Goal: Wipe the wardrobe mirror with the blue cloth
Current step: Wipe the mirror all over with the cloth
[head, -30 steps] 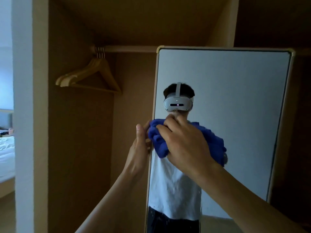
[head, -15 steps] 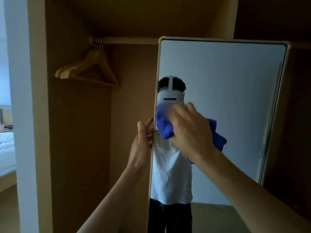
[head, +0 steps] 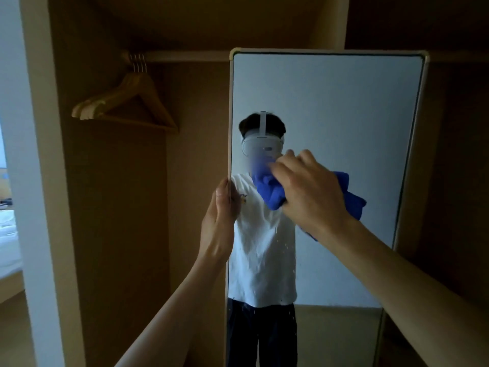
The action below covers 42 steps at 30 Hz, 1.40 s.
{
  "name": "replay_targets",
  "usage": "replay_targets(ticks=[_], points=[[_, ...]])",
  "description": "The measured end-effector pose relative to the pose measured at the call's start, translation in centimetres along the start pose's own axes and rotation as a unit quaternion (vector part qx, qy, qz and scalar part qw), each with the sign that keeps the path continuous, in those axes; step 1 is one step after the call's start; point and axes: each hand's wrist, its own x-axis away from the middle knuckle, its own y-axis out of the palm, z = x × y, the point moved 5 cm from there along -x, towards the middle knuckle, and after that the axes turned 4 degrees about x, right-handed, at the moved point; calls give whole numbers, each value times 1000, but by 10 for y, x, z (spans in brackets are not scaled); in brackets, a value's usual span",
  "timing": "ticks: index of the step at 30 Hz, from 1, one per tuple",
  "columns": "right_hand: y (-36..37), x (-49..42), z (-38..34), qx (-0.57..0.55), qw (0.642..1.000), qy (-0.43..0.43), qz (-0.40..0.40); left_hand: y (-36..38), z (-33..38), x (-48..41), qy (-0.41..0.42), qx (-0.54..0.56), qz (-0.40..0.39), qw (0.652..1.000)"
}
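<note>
A tall wardrobe mirror (head: 344, 107) with a pale frame stands in front of me, swung out from the wardrobe. My right hand (head: 309, 190) grips a bunched blue cloth (head: 270, 193) and presses it against the glass near the mirror's middle left. Part of the cloth shows past my wrist on the right. My left hand (head: 219, 218) holds the mirror's left edge, thumb on the front and fingers behind the frame. The glass reflects a person in a white shirt with a headset.
Several wooden hangers (head: 124, 104) hang from a rail (head: 185, 56) inside the open wardrobe to the left of the mirror. A white wall edge (head: 31, 181) and part of a bed (head: 8, 242) lie at the far left. Dark wardrobe panels stand right of the mirror.
My right hand with the cloth has slid up and to the right across the glass. My left hand stays on the mirror's left edge.
</note>
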Motion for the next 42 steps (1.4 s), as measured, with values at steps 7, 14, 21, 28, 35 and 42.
replay_targets(ticks=[7, 14, 21, 28, 35, 42], points=[[38, 72, -23, -39, 993, -104, -49, 4, -7, 6, 27, -41, 9, 999], [-20, 9, 36, -70, 997, 11, 42, 5, -17, 6, 36, -75, 13, 996], [24, 75, 12, -47, 996, -23, -70, 7, -21, 14, 41, -90, 20, 995], [0, 28, 69, -47, 998, 2, -47, 5, -23, 19, 53, -124, 19, 991], [0, 65, 61, -41, 999, -15, -18, 11, -35, 25, 50, -123, 38, 990], [12, 85, 68, -69, 993, -42, -85, 14, -38, 30, 54, -144, 53, 987]])
